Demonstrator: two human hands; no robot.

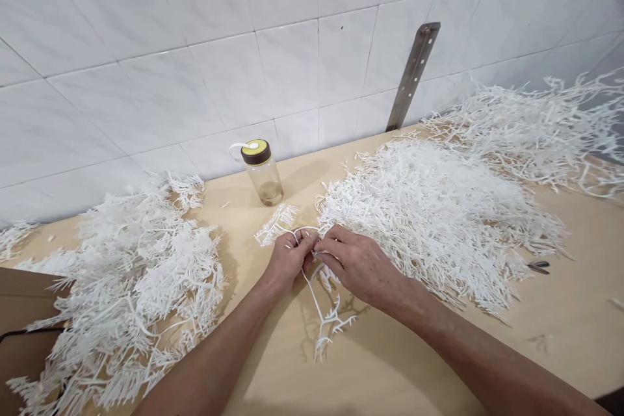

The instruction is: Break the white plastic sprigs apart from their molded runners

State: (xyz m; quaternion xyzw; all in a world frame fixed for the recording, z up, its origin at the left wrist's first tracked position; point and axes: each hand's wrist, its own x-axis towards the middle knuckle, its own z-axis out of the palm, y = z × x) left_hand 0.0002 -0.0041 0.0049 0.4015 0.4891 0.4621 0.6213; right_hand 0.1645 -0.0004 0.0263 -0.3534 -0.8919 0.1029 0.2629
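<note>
Both hands meet over the middle of the table, closed on a white plastic branch [316, 302] with forked twigs. My left hand [291, 255] pinches its stem between thumb and fingers. Close beside it, my right hand [358, 261] has its fingertips closed at the same joint; whatever small part they grip is hidden. One bare forked end of the branch hangs toward me. Another end, with a feathery tip [276, 224], points away to the left. A large heap of white plastic sprigs [439, 208] lies just right of my right hand.
Bushier white branches [141, 279] are piled at the left, near a brown box [29, 325]. A clear bottle [263, 175] with a yellow-and-brown lid stands behind my hands. A metal bracket [414, 78] leans on the tiled wall [292, 58]. Longer white branches [531, 130] lie back right, and a small dark object [539, 266] nearer.
</note>
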